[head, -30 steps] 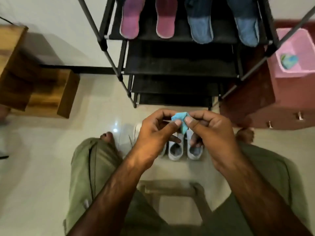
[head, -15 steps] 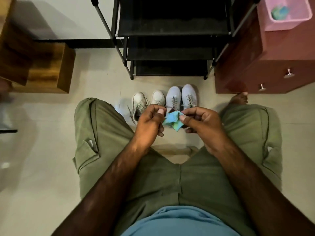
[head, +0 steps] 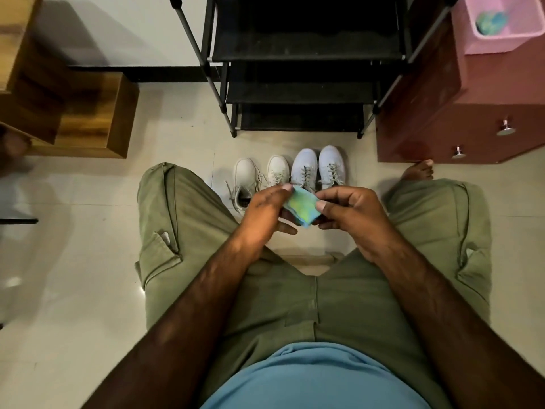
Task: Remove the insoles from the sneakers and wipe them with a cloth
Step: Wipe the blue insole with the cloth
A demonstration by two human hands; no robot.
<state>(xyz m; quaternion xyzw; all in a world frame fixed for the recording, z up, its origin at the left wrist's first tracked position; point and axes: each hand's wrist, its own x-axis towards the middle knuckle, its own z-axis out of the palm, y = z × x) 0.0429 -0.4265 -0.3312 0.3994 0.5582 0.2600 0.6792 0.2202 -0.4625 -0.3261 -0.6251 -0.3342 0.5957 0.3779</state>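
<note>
**Seated person facing the rack [head: 306, 48].** Four white sneakers [head: 305, 168] stand in a row on the floor just in front of the rack, toes toward it. The heel openings thus face the person, which suits reaching in for the insoles. No insole shows outside a shoe, so they are judged to lie inside, with removal not yet begun. The cloth [head: 300, 209], a small blue-green piece, is held over the sneakers' heel ends, on the side away from the rack. The left hand [head: 265, 214] pinches one edge between thumb above and fingers beneath. The right hand [head: 351, 214] pinches the opposite edge between thumb and forefinger, its other fingers curled under — a two-sided hold that apparently serves to fold or flatten the cloth into a wiping pad.
</note>
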